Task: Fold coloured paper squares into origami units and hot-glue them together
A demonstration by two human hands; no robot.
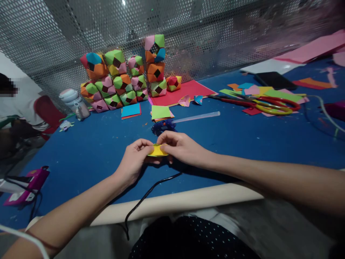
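Between my two hands is a small folded yellow paper piece (157, 150), held low over the blue table. My left hand (136, 158) pinches its left end, thumb on top. At the other end my right hand (183, 148) grips it with the thumb pressed on the yellow face and the fingers behind. Just beyond my right hand lies a dark blue glue gun (164, 126) with a clear glue stick (199, 117) sticking out of its back. A stack of green-topped paper squares (161, 112) and a blue-topped stack (131, 110) sit farther back.
Stacked origami paper balls (115, 84) stand along the mesh partition (210, 46). Scissors (272, 105) lie on paper scraps at right, near a black phone (275, 80). A bottle (74, 102) stands at left. A black cable (151, 189) crosses the table's padded front edge.
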